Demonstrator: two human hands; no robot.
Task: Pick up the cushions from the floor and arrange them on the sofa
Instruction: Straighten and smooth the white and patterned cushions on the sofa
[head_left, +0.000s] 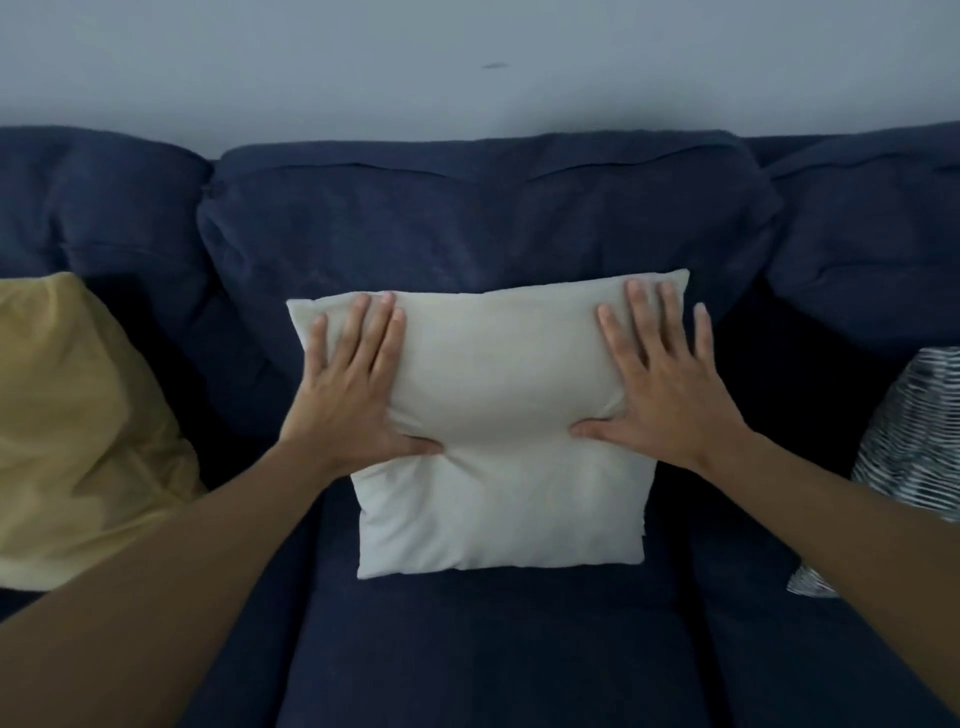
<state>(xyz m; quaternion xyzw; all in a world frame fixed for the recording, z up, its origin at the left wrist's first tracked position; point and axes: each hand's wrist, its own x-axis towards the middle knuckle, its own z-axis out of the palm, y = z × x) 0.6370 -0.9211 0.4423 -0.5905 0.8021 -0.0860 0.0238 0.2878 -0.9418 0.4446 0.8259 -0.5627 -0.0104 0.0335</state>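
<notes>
A white cushion (498, 431) leans against the middle back pad of the dark blue sofa (467, 218), its lower edge resting on the seat. My left hand (358, 384) lies flat on the cushion's left side, fingers spread, thumb pressing a dent into the fabric. My right hand (660, 379) lies flat on its right side in the same way. Neither hand wraps around the cushion. A yellow cushion (78, 426) stands on the left seat. A black-and-white striped cushion (909, 441) stands at the right edge, partly cut off by the frame.
A pale wall (467, 62) rises behind the sofa back. Bare blue seat (483, 649) stretches in front of the white cushion. No floor shows in this view.
</notes>
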